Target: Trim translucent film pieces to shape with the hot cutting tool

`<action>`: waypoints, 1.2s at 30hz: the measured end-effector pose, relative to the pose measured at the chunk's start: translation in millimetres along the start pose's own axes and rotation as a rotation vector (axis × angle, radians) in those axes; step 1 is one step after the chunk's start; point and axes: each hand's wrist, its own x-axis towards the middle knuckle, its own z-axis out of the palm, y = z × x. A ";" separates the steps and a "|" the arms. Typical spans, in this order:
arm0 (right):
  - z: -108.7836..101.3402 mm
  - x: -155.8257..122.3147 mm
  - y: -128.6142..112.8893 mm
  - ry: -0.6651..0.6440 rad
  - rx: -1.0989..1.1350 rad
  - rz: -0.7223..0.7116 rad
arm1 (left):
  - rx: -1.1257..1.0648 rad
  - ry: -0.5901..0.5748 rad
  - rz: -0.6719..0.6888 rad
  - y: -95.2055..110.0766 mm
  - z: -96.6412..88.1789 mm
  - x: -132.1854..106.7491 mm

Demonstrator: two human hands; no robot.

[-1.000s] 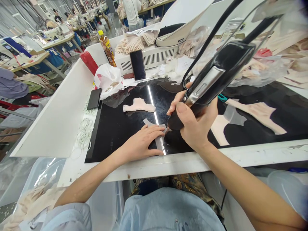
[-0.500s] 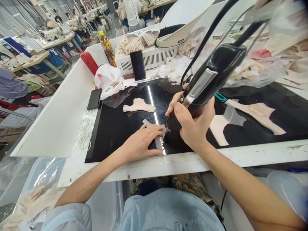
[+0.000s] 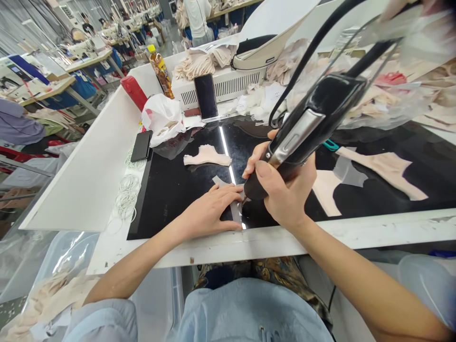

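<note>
My left hand [image 3: 210, 209] lies flat, fingers together, pressing a small grey fabric piece [image 3: 235, 209] onto the glossy black worktop [image 3: 171, 190]. My right hand [image 3: 285, 190] is wrapped round the handle of a black corded hand tool [image 3: 306, 123], whose tip touches the grey piece just beside my left fingertips. A pale pink cut fabric piece [image 3: 207, 156] lies a little farther back on the black surface. More pink pieces [image 3: 384, 164] lie to the right.
A dark phone [image 3: 141, 146] and white elastic rings [image 3: 126, 194] lie at the left edge. A white bag [image 3: 162, 118], a standing phone [image 3: 205, 96], a white box [image 3: 228, 83], a bottle [image 3: 161, 71] and fabric piles stand behind. Clear bins sit below the table.
The tool tip and my right hand have slid slightly toward me along the grey piece. My left hand stays flat in place.
</note>
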 end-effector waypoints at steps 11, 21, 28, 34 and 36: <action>0.4 -5.6 -5.7 -0.012 0.022 0.049 | -0.022 0.010 0.039 -1.5 0.2 0.8; 0.8 -12.1 -10.8 -0.023 -0.001 0.100 | -0.017 -0.006 0.057 -5.6 1.0 0.9; -1.0 -15.4 -17.2 -0.020 0.034 0.123 | -0.015 -0.004 0.053 -6.2 0.5 0.9; -0.1 -19.0 -21.5 -0.056 0.057 0.121 | -0.014 -0.003 0.060 -5.1 -0.7 0.9; 0.5 -20.0 -22.2 -0.062 0.059 0.120 | -0.026 0.004 0.063 -4.8 -0.8 0.7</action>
